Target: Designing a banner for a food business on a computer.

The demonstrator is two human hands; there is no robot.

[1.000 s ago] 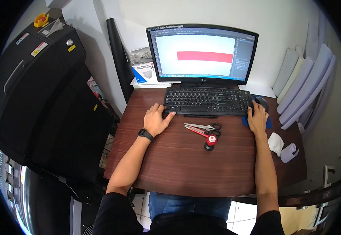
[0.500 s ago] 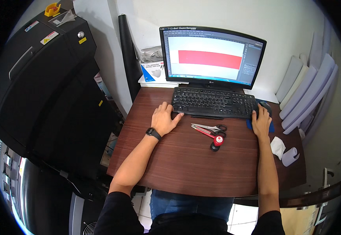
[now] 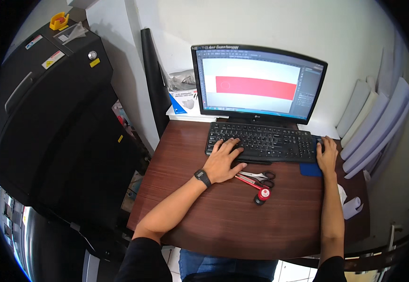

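My left hand (image 3: 223,162) lies over the left part of the black keyboard (image 3: 279,141), fingers spread on the keys, thumb off the front edge. A dark watch (image 3: 202,176) is on that wrist. My right hand (image 3: 327,155) rests on a dark computer mouse (image 3: 318,140) beside the keyboard's right end, mostly covering it. A blue mouse pad (image 3: 310,169) shows next to that hand. On the monitor (image 3: 256,117), a red band fills part of a white page, with a small circle outline near its left end. Scissors (image 3: 265,178) and a red-handled tool (image 3: 263,193) lie near my left thumb.
White crumpled paper (image 3: 341,193) and a curled white piece (image 3: 353,207) lie by my right forearm. Several white rolls (image 3: 378,127) lean at the right wall. A box (image 3: 184,102) and a black roll (image 3: 153,80) stand left of the monitor. A large black machine (image 3: 58,131) fills the left.
My left hand has moved right, from the keyboard's left edge onto its keys. My right hand has shifted right, away from the keyboard's end. The scene sits lower in view; a circle outline shows on screen.
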